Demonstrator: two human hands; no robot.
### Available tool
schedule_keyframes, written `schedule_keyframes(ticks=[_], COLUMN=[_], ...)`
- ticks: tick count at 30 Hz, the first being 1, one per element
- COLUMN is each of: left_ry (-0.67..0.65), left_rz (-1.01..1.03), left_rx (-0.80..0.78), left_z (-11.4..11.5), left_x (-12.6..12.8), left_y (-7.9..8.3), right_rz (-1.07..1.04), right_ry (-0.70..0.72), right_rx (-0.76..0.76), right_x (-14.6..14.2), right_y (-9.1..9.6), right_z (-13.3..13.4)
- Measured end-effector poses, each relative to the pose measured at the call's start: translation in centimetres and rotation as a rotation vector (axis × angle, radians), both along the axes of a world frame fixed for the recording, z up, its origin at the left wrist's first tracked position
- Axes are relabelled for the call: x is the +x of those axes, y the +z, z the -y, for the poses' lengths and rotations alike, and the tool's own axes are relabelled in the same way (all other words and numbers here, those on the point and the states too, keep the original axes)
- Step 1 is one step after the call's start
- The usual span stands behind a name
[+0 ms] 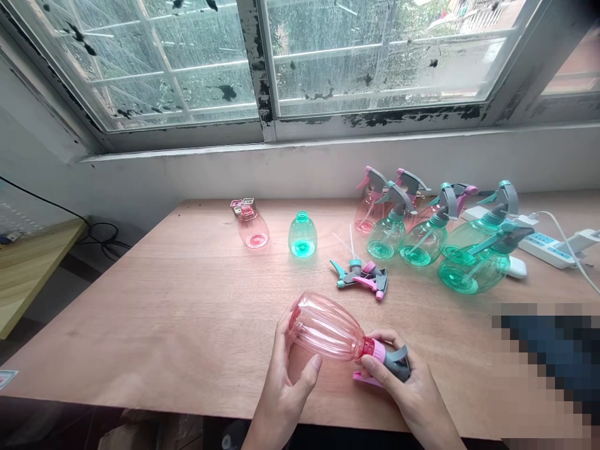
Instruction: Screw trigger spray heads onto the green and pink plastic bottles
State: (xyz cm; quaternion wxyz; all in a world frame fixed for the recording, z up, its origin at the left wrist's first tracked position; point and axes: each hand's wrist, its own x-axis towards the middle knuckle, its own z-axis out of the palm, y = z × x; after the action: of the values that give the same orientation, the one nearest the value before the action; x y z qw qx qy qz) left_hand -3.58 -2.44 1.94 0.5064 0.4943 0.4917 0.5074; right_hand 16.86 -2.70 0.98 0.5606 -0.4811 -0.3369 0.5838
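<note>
A pink transparent spray bottle [328, 328] lies sideways in both my hands above the table's near edge. My left hand [285, 381] cups the bottle's body, thumb and fingers curled round it. The grey and pink trigger head [391, 364] at the bottle's neck sits inside the closed fingers of my right hand [407, 390]. Two loose trigger heads [363, 275], one teal, one pink, lie on the table just beyond the bottle.
On the wooden table [178, 300] stand a capless pink bottle [253, 230] and a capless teal bottle [302, 236]. Several assembled pink and teal spray bottles [422, 231] cluster at the back right beside a white power strip [546, 245]. A window runs behind.
</note>
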Motion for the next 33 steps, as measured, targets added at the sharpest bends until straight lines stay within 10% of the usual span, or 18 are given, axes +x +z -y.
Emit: schedule_keyframes(ticks=[33], left_ry=[0.001], left_rz=[0.002], left_rx=[0.043], left_z=[0.01], left_x=[-0.54], left_y=[-0.56], right_rz=[-0.029], right_ry=[0.012], right_rx=[0.001], right_x=[0.15], right_y=[-0.21], right_z=[0.04])
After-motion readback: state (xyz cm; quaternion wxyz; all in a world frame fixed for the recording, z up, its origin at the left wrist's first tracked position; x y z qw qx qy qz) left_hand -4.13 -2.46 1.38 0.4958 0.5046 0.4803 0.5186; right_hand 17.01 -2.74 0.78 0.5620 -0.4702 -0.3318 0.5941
